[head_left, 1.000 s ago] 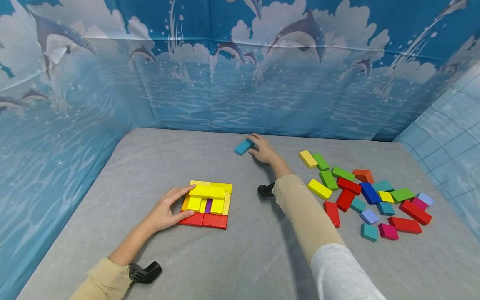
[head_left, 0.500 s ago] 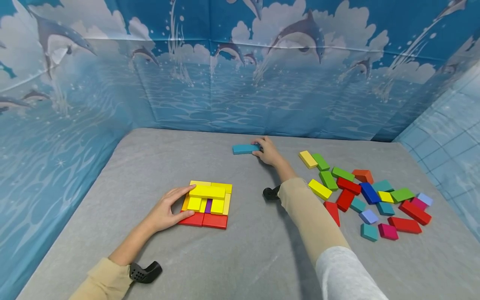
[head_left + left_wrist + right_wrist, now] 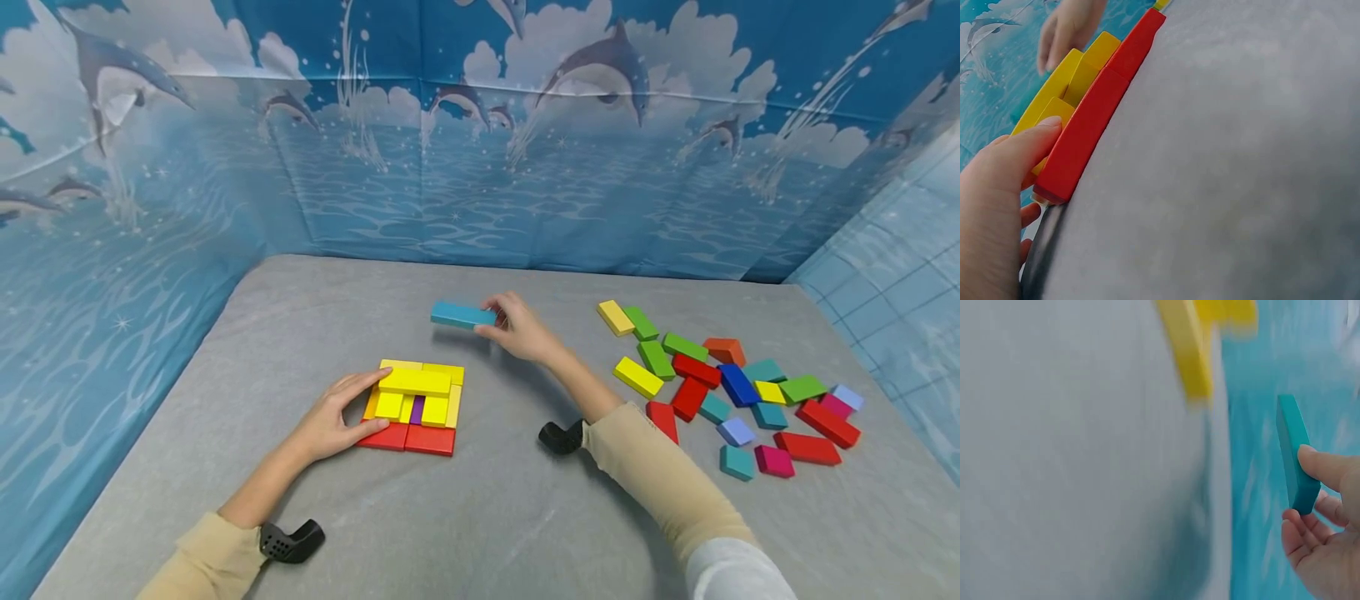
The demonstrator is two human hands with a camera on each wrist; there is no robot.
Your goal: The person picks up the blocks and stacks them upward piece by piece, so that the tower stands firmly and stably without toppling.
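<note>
My right hand (image 3: 517, 327) pinches one end of a teal-blue rectangular block (image 3: 459, 315), which points left above the grey surface. In the right wrist view the thumb presses one face of that block (image 3: 1294, 450) and the fingers curl at its lower end. At the left edge of a low arrangement of yellow blocks (image 3: 414, 382) and red blocks (image 3: 430, 441), my left hand (image 3: 333, 421) rests with thumb and fingers fairly straight. Its thumb touches near a yellow block (image 3: 1054, 107) and a red block (image 3: 1082, 140). A purple piece (image 3: 417, 410) shows in the middle.
Loose blocks in several colours lie scattered at the right, among them a dark blue block (image 3: 738, 385), a yellow block (image 3: 638, 377) and a red block (image 3: 807, 448). A blue dolphin-print curtain (image 3: 450, 200) hangs behind the grey surface (image 3: 480, 525).
My right hand has taken hold of the teal-blue block near the back, lifted it and carried it left and nearer. The left hand and the arrangement have stayed in place.
</note>
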